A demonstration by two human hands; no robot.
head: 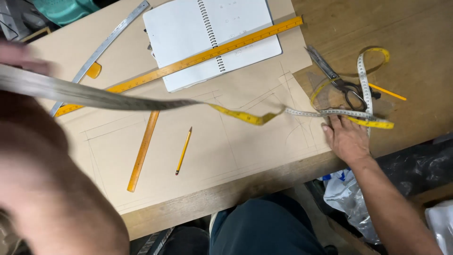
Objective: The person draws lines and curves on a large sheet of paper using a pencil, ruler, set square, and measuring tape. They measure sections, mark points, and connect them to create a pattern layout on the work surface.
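A yellow and white tape measure [245,116] stretches across the brown pattern paper [212,146]. My left hand [16,54], blurred and raised at the far left, holds one end, and the tape runs close to the camera there. My right hand [347,137] lies at the paper's right edge with its fingertips on the tape, pinning it to the wooden table [415,71]. Beyond my right hand the tape loops around a pair of scissors [337,80].
A spiral notebook [188,38] lies at the back under a long yellow ruler [188,61]. A curved metal ruler [101,47], a short orange ruler [144,148] and a pencil [184,150] rest on the paper. Another orange pencil [388,92] lies at the right. Plastic bags [344,196] sit below the table.
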